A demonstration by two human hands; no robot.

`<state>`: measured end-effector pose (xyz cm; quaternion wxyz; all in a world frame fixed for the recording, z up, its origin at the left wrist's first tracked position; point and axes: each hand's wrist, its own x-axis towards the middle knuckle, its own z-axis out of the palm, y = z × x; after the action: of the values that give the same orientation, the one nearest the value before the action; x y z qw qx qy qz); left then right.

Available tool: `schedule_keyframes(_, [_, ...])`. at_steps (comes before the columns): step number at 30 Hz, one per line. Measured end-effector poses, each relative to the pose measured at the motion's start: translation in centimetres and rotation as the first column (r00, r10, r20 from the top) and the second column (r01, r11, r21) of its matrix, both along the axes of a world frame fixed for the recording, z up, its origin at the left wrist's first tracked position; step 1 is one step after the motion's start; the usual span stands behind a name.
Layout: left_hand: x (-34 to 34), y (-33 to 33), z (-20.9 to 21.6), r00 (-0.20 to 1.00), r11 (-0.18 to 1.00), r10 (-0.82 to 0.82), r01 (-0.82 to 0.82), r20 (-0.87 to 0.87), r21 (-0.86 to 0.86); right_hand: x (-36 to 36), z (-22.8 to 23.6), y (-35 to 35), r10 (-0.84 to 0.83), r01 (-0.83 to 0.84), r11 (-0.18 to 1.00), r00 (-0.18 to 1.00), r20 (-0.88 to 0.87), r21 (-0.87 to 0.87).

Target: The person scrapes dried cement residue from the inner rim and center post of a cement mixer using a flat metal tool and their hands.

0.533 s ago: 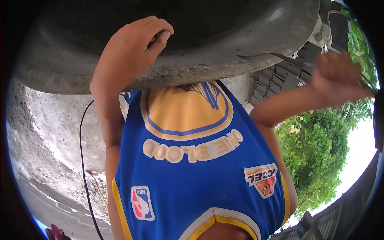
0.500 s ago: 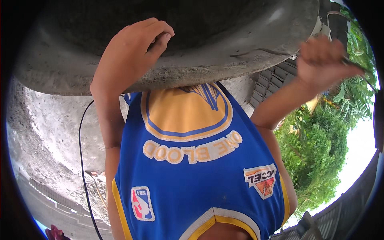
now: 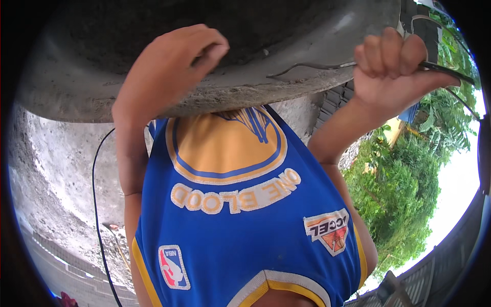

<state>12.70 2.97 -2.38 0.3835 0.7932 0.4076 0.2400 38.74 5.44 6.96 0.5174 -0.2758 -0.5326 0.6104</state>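
By the right hand (image 3: 391, 66), 1 thin tool (image 3: 337, 66) is held; its black handle is closed inside the grip, and the thumb is pointed outward. The bent end of the tool is directed leftward over the rim of the grey basin (image 3: 240, 84), but whether the rim is touched cannot be told. The left hand (image 3: 169, 66) is placed over the basin, at its near left part; this grip is narrow, with the fingers curled (if something is held inside, it cannot be told). Between the 2 hands, 1 pale bit (image 3: 265, 52) is seen in the basin. A blue jersey (image 3: 230, 235) is worn, and 1 black cable (image 3: 95, 189) is seen at the left.
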Motion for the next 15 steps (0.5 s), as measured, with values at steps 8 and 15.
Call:
schedule_keyframes(8, [10.5, -0.3, 3.0, 0.799, 0.994, -0.106, 0.101, 0.592, 0.043, 0.0, 6.0, 0.0, 0.150, -0.222, 0.969, 0.874, -0.462, -0.105])
schedule_keyframes(15, [9.4, 0.8, 5.0, 0.708, 0.994, 0.061, 0.022, 0.703, -0.108, -2.2, 2.8, 3.5, 0.299, -0.330, 0.944, 0.852, -0.430, 0.003])
